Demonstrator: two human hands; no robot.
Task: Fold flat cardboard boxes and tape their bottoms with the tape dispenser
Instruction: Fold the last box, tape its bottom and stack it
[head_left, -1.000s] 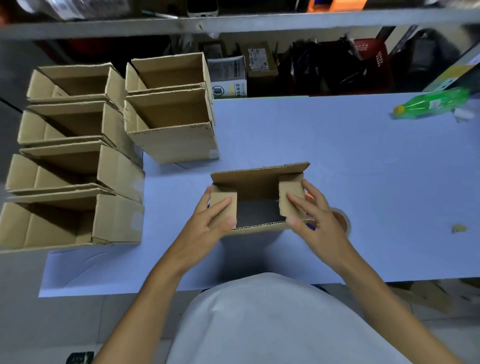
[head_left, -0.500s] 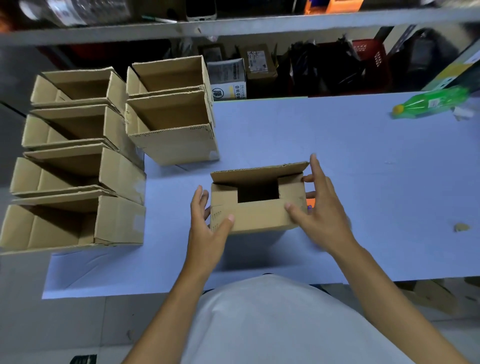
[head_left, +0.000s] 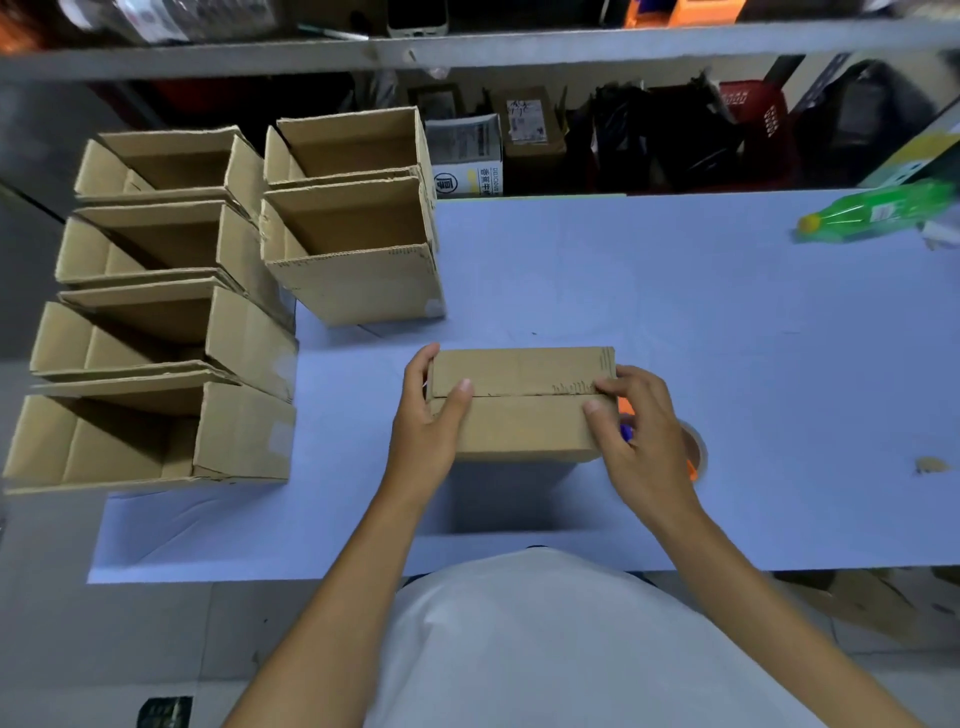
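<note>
Now both hands' fingers (head_left: 605, 402) press the box's (head_left: 519, 410) closed flaps.

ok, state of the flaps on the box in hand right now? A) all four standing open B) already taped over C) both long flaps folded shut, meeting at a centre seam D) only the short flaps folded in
C: on the box the two long flaps meet at a seam, held down by the left hand and right hand; no tape shows on it.

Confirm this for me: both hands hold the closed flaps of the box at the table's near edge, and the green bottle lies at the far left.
Not quite. The head view shows the green bottle lying at the far right of the table, not the left. The rest stands: the left hand and right hand hold the closed flaps of the box.
</note>
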